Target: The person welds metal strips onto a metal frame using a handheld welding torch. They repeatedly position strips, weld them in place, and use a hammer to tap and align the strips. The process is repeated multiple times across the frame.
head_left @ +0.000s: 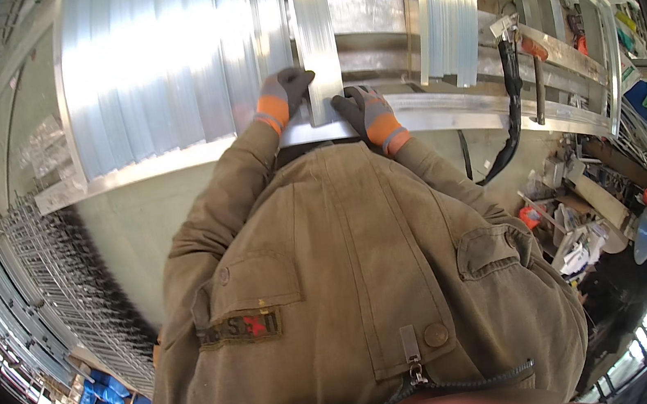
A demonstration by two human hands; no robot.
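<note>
Metal strip (315,38) runs away from the near rail (452,119), its closer end at that rail. Handling it well likely calls for light, even guidance along both edges, keeping it square to the rail without twisting or flexing. Just beyond the rail, the left hand (282,99) bunches its fingers together, tips at the strip's left edge; the right hand (367,113), beside the rail, curls its fingers, thumb by the right edge. Whether either pinches the metal cannot be told.
</note>
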